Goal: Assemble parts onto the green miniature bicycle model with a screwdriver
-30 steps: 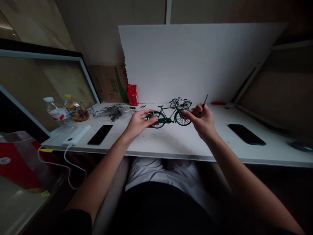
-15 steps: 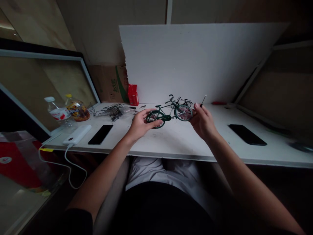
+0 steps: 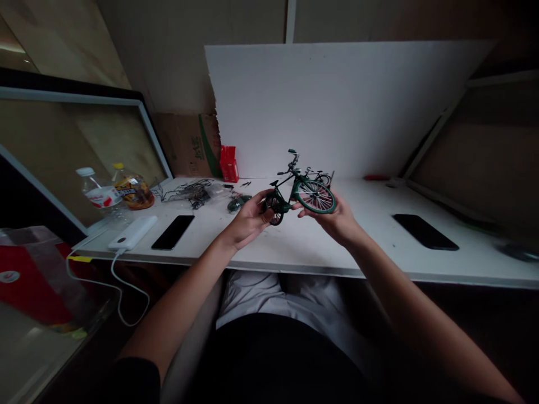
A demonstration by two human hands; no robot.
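A dark green model bicycle (image 3: 295,182) is held above the desk, its front wheel turned toward me and to the right. My left hand (image 3: 248,224) is closed around its rear wheel, thumb in front. Beneath the front wheel is my right hand (image 3: 337,220), its fingers reaching under the tyre and touching the bicycle. The thin shaft of a small screwdriver (image 3: 332,178) sticks up from that hand behind the wheel; its handle is hidden. A second model bicycle (image 3: 323,178) stands farther back, mostly covered by the held one.
Left of my hands lie wire-like parts with plastic bags (image 3: 196,193) and a dark green coil-like bundle (image 3: 239,203). A red box (image 3: 229,164) stands behind. Phones (image 3: 173,232) (image 3: 425,231), a white power bank (image 3: 133,232) and bottles (image 3: 133,189) sit on the desk (image 3: 261,252).
The bicycle has been turned so its front wheel swings toward me. My right hand has moved under that wheel, and the screwdriver shaft is now behind it. My left hand has shifted slightly.
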